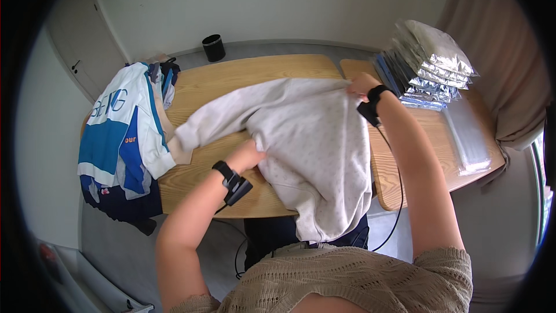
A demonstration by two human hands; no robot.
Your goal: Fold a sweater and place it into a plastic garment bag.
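Note:
A pale, speckled sweatshirt [315, 139] lies across the wooden table [191, 84], its lower part hanging over the near edge toward my lap. One sleeve stretches left to the clothes pile. My left hand [246, 155] is closed on the garment's left side, with the fingertips tucked into the cloth. At the far right corner my right hand [364, 86] grips the fabric, pulling that edge taut. Each wrist wears a black strap with a small box and a cable.
At the left, a heap of clothes [107, 148] overhangs the table. Bagged garments [428, 61] are stacked on a second table at right, beside flat clear plastic bags [466, 136]. A black bin [214, 48] stands on the floor behind.

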